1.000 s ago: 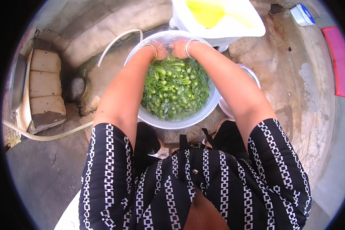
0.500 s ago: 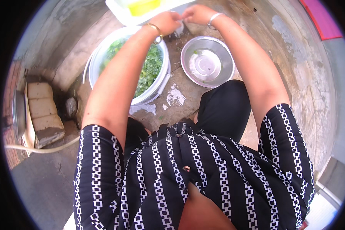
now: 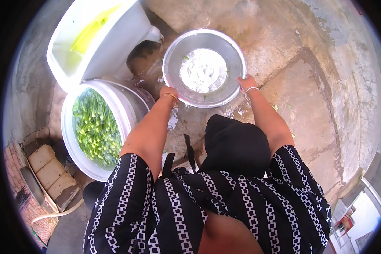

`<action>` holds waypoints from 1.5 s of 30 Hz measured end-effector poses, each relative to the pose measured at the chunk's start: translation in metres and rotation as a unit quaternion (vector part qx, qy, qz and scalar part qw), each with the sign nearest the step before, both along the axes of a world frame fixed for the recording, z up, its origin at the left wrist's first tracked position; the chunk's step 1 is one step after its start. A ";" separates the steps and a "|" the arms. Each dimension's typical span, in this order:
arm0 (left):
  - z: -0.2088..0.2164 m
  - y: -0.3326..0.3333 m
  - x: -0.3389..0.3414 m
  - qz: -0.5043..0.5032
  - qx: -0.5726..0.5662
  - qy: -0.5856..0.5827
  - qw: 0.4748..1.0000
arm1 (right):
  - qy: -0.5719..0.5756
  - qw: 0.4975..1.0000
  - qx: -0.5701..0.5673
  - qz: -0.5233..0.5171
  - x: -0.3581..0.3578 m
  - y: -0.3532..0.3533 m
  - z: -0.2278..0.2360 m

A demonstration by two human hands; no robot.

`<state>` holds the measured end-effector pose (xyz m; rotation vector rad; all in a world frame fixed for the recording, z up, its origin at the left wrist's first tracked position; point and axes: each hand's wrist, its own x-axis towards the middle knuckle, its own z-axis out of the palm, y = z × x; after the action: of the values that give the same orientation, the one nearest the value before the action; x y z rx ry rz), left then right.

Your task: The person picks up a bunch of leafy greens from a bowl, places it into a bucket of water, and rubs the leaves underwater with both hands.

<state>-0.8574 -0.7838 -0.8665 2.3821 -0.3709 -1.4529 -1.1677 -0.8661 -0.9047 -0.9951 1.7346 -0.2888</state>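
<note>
A wide, shallow metal basin (image 3: 171, 63) with a thin layer of water and a few green scraps stands in front of me. My left hand (image 3: 168, 94) is closed on the near left of its rim. On the right side of the rim, my right hand (image 3: 246, 83) grips with the thumb over the edge. Whether the basin touches the floor, I cannot tell. Beside my left forearm stands a white bucket (image 3: 67, 139), full of cut leafy greens (image 3: 95, 131) with pale green stems.
A white sink-like tub (image 3: 114, 53) with something yellow-green (image 3: 91, 34) inside rises at the far left, close behind the bucket. Stacked tan blocks (image 3: 53, 171) and a pale hose (image 3: 57, 214) lie at lower left. The wet concrete floor (image 3: 279, 46) meets a curved-looking wall at right.
My hands were together near the tub, beyond the bucket. Now they are apart and closed on the basin's rim. My view has shifted, showing more of the tub and bucket.
</note>
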 end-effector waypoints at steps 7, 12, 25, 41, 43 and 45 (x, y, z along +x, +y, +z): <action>0.094 -0.159 0.053 0.071 -0.172 0.129 0.974 | -0.262 0.921 -0.262 -0.123 0.054 -0.162 0.164; 0.106 -0.177 -0.010 0.037 -0.212 0.201 0.956 | 0.014 0.849 -0.525 -0.056 0.031 -0.143 0.273; 0.125 -0.125 -0.060 -0.159 -0.172 0.188 0.954 | 0.449 0.721 -0.525 0.053 -0.053 -0.118 0.302; 0.025 -0.017 0.021 -0.103 -0.038 -0.286 0.952 | -0.428 0.866 -0.090 -0.241 0.049 0.001 0.011; 0.022 -0.008 0.027 -0.095 -0.034 -0.245 0.964 | -0.361 0.911 -0.052 -0.191 0.046 0.007 0.004; 0.021 -0.005 0.028 -0.098 -0.027 -0.241 0.965 | -0.268 0.953 -0.025 -0.138 0.042 0.009 0.004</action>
<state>-0.8299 -0.7888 -0.8455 2.6970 -0.7705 -0.8955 -1.1259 -0.8571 -0.9008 -0.6255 1.3610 -0.7173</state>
